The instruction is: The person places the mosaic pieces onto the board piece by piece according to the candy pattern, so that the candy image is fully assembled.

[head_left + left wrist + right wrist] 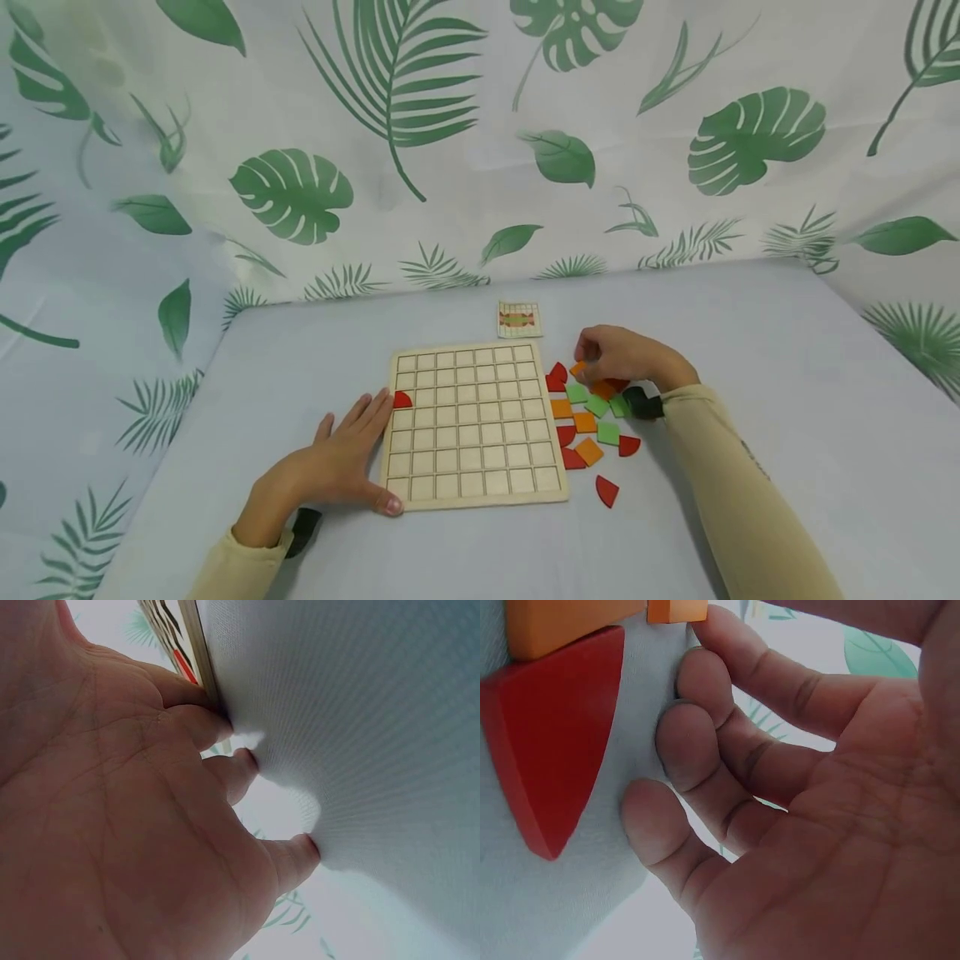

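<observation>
Gridded board (480,412) flat; red quarter-circle (403,400) in left column; orange tile (577,367) right of board.

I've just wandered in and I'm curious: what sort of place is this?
Probably a tabletop play corner, screened by leaf-printed sheeting: a wooden grid board and coloured tiles lie on the pale tabletop.

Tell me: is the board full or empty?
Nearly empty: the board has one red piece at its left edge; its other visible squares are bare.
</observation>
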The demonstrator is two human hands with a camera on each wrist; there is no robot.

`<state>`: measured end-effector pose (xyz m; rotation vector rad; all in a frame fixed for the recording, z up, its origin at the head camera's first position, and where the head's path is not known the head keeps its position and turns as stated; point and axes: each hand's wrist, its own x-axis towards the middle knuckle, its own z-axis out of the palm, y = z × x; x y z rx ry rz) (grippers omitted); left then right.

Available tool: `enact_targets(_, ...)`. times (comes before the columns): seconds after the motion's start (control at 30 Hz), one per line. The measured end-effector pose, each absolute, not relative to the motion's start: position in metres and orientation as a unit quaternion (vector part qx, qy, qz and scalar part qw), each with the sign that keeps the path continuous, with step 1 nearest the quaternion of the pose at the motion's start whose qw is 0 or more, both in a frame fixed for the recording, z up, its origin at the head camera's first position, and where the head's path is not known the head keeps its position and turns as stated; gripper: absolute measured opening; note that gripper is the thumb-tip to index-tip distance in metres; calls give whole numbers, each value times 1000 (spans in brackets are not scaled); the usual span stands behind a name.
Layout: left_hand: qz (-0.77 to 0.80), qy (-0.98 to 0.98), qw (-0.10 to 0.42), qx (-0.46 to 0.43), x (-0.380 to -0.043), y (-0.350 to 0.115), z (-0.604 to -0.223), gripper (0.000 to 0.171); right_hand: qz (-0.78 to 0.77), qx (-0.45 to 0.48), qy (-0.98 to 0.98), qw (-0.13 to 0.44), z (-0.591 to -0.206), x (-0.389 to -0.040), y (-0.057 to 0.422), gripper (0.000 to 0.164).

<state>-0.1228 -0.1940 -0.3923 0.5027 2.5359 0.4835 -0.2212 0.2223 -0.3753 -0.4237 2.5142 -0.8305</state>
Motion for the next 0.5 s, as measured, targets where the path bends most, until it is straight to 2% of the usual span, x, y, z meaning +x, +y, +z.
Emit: enact_targets(0.5, 186, 930, 254, 187, -123, -198, -397, 147, -295, -125, 929, 184, -382, -223, 223, 24)
